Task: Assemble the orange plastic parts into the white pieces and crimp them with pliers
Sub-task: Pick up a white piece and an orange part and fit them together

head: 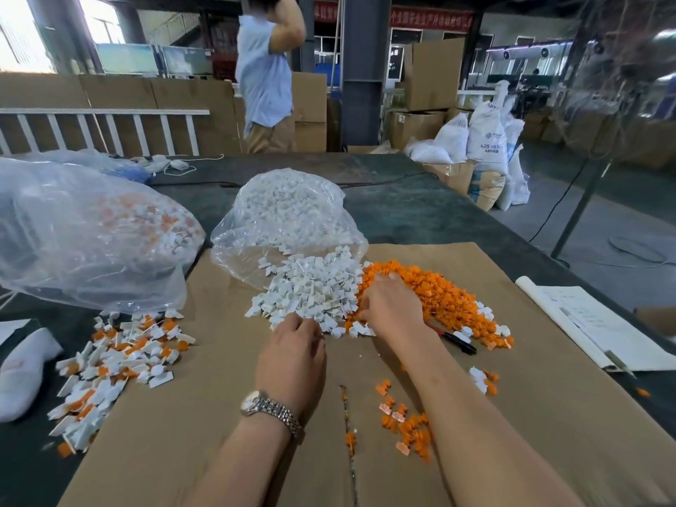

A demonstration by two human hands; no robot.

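A heap of white pieces [311, 287] spills from a clear bag [289, 210] onto the brown cardboard sheet [530, 433]. Right beside it lies a heap of orange parts [446, 298]. My left hand [292, 353], with a metal watch on the wrist, reaches into the near edge of the white heap, fingers curled down among the pieces. My right hand [391, 305] lies flat on the left edge of the orange heap, fingers spread forward. Pliers [459, 343] with dark handles lie partly under the orange heap, just right of my right forearm.
Assembled white-and-orange pieces [113, 364] lie at the left below a large clear bag [80, 232]. Loose orange parts [409, 422] sit near my right forearm. Papers [600, 323] lie at the right. A person stands beyond the table's far edge.
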